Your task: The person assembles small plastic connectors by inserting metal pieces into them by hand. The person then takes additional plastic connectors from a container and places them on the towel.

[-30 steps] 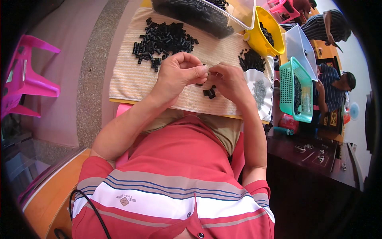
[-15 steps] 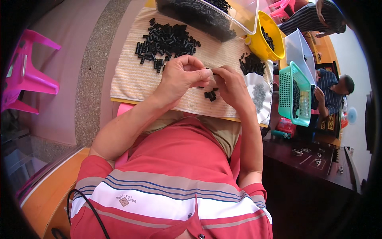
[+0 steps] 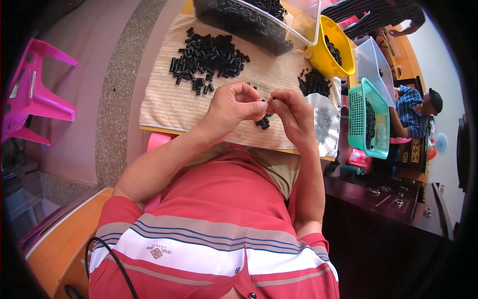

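Above the near part of a striped towel (image 3: 164, 107), my two hands meet, thumbs and forefingers pinched close together. My left hand (image 3: 231, 107) is closed on something too small to make out. My right hand (image 3: 294, 114) pinches a small dark piece, mostly hidden by the fingers. Just below and between them lie a few short black cylindrical parts (image 3: 264, 122). Farther off on the left is a large heap of such black parts (image 3: 209, 57). A smaller black pile (image 3: 314, 82) sits to the right, beside a white paper dish (image 3: 322, 119) of tiny greyish pieces.
A clear plastic bin (image 3: 244, 25) of black parts stands at the far edge, next to a yellow tub (image 3: 343, 65). Right of the towel are a green basket (image 3: 356, 114) and a white bin (image 3: 376, 65). A pink stool (image 3: 47, 94) stands left. Two other people are at right.
Both hands have come slightly nearer to me, and my right hand has turned so its thumb and fingertips show. The person at far right has shifted.
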The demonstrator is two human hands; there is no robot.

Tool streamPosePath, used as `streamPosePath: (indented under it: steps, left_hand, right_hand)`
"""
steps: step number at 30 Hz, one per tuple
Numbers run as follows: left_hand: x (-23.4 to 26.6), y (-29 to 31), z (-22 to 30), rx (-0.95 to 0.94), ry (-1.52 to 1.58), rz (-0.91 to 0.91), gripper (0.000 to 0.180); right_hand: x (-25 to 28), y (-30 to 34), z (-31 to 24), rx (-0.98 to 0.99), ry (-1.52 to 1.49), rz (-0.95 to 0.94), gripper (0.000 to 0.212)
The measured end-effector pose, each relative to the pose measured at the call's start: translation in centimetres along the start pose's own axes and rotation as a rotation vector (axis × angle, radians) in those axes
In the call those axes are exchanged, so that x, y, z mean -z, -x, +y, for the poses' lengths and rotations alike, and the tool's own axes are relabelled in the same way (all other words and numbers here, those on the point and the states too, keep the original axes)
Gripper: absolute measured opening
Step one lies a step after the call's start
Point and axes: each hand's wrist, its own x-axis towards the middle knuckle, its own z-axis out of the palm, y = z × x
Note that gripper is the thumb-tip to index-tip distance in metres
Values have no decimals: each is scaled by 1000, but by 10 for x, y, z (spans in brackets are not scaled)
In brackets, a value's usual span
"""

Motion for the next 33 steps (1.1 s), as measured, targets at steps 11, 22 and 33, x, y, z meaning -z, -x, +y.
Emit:
streamPosePath:
  steps: [11, 22, 33]
  left_hand:
    - [-1, 1, -1, -29, -75, -48, 16]
    - [-5, 2, -1, -38, -99, -61, 15]
    - [-6, 2, -2, -65, -176, -52, 17]
  right_hand:
    - [-2, 11, 4, -34, -296, 9, 17]
    - [1, 17, 7, -25, -276, -8, 18]
    - [-4, 16, 7, 64, -285, -3, 14]
